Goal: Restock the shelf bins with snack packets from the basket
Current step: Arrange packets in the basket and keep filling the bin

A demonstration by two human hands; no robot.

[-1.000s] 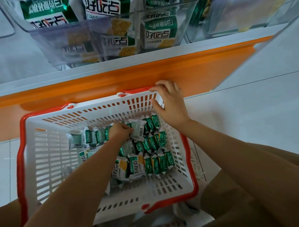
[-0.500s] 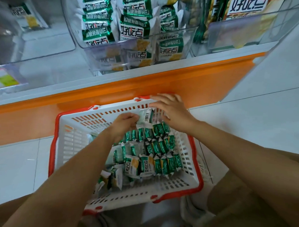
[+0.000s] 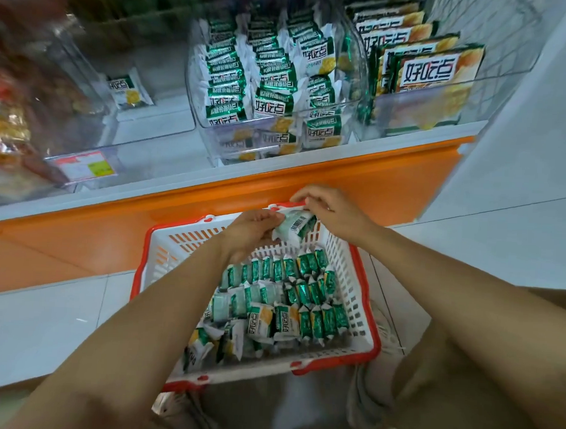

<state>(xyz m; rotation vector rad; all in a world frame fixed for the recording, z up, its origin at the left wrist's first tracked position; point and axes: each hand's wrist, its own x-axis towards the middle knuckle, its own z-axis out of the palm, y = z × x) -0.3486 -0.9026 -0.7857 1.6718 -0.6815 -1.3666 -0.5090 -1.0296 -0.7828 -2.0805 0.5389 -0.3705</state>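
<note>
Left grip, right grip both pinching crinkly packet over slotted white plastic basket, red rim; glossy green packets heaped inside; clear bin above.

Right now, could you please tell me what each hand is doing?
Left hand: fingers curled round a snack packet above the basket.
Right hand: fingers pinching the same packet's far end.

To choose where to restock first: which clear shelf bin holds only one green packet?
The bin directly left of the crammed middle bin: one packet lies alone in it. The right bin holds a row of large packs.
</note>
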